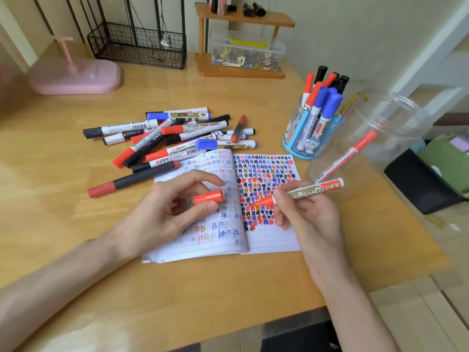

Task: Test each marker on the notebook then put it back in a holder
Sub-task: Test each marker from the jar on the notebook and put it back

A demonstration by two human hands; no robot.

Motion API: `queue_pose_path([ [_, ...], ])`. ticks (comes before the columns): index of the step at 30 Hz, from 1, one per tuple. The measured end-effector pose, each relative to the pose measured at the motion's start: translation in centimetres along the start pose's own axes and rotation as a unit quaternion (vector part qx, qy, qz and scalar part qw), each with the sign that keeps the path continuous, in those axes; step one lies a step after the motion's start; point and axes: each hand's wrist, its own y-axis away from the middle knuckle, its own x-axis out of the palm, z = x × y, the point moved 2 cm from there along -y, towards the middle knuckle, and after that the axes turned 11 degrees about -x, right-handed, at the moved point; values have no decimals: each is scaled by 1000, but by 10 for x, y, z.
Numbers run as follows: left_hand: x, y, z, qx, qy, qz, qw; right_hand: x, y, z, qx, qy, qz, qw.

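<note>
On the pale wooden bench (76,237), a small lined paper notebook (269,240) lies open near the front edge, its right page crowded with red, blue and black marks. The right hand (304,214) grips an uncapped red whiteboard marker (304,192), its fingers (281,194) curled round the barrel and the tip touching that page. The left hand (167,207) pinches the red plastic cap (208,196) over the left page. A loose pile of markers (177,138) lies behind the notebook. Toward the right edge stand a blue plastic holder (299,138) full of markers and a clear plastic jar (380,138) holding one red marker.

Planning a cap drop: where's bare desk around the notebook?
Free: front strip between notebook and desk edge; patch between marker pile and wire basket. Crowded: right, by blue holder and clear jar.
</note>
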Motion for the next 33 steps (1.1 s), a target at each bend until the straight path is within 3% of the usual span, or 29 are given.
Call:
queue_pose_path([
  [8, 1, -4, 8, -26, 25, 50, 998, -7, 12, -10, -4, 57, -29, 998],
  [33, 1, -4, 7, -20, -19, 40, 999, -6, 13, -18, -41, 162, -9, 986],
])
